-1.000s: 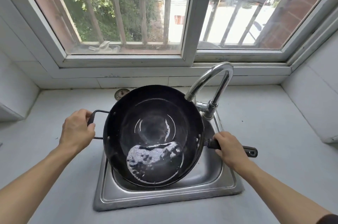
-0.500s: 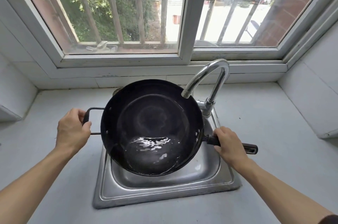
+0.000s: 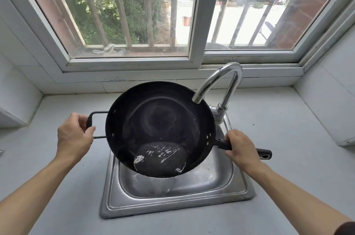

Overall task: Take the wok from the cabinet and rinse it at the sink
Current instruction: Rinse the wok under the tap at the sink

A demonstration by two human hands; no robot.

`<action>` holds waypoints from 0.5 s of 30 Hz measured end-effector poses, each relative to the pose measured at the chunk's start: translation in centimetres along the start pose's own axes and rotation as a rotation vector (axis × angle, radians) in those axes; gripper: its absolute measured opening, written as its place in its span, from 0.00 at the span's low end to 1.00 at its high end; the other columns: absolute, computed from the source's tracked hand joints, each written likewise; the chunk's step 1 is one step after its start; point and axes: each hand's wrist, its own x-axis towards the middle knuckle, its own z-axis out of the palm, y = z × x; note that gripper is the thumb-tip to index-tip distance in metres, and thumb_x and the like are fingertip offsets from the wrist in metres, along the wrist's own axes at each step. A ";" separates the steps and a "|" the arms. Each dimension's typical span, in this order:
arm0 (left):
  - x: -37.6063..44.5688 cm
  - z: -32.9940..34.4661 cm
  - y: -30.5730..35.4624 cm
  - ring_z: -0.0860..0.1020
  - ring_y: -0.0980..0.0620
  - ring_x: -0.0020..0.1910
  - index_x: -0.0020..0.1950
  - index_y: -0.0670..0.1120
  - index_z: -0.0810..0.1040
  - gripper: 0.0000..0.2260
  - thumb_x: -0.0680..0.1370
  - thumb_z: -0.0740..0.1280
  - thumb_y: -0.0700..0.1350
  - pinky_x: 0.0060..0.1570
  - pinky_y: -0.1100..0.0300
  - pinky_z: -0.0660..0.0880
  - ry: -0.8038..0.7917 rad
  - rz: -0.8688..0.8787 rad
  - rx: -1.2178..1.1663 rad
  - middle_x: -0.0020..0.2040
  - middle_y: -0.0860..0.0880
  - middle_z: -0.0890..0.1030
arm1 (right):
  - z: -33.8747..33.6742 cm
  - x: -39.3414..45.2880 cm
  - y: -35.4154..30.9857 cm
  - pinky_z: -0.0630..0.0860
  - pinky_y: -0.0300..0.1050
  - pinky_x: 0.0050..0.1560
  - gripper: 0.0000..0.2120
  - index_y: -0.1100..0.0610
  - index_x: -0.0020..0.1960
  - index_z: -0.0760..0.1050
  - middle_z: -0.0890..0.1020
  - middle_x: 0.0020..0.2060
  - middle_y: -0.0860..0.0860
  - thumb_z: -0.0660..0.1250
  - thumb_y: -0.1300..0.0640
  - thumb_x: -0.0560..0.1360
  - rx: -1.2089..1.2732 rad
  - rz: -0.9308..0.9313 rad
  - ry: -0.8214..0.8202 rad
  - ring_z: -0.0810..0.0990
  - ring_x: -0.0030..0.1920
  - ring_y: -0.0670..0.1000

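Observation:
A black wok (image 3: 159, 119) hangs over the steel sink (image 3: 238, 186), tipped toward me. A pool of water (image 3: 161, 158) lies against its near wall, close to the rim. My left hand (image 3: 74, 136) grips the loop handle on the wok's left side. My right hand (image 3: 241, 149) grips the long black handle on the right, whose end sticks out past my fist. The chrome tap (image 3: 221, 85) arches over the wok's far right rim; no water runs from it.
Grey worktop (image 3: 288, 129) surrounds the sink on all sides. A barred window (image 3: 134, 14) with a white sill runs along the back. White tiled walls (image 3: 330, 100) close in on the right and left.
The wok has tipped further toward me, and the water has slid down to its near rim. Both hands keep their grips on the handles.

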 end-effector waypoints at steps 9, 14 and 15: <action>-0.1 -0.5 -0.3 0.76 0.43 0.40 0.48 0.45 0.73 0.10 0.72 0.72 0.37 0.44 0.51 0.73 0.027 0.005 -0.041 0.44 0.45 0.79 | -0.3 0.3 -0.6 0.65 0.45 0.35 0.16 0.52 0.39 0.67 0.72 0.36 0.48 0.72 0.65 0.62 0.015 -0.006 0.043 0.71 0.38 0.53; -0.2 -0.6 -0.6 0.77 0.42 0.41 0.48 0.45 0.73 0.10 0.72 0.72 0.37 0.44 0.50 0.74 0.047 0.013 -0.051 0.45 0.43 0.79 | -0.2 0.2 -0.7 0.66 0.44 0.34 0.17 0.53 0.39 0.67 0.71 0.35 0.47 0.72 0.67 0.61 0.005 -0.015 0.069 0.70 0.36 0.52; -0.2 -0.6 -0.6 0.77 0.42 0.41 0.48 0.44 0.73 0.10 0.73 0.72 0.37 0.44 0.51 0.73 0.053 0.012 -0.054 0.46 0.43 0.79 | -0.2 0.2 -0.7 0.65 0.44 0.34 0.17 0.52 0.39 0.67 0.71 0.35 0.47 0.72 0.67 0.61 0.003 -0.019 0.077 0.70 0.36 0.52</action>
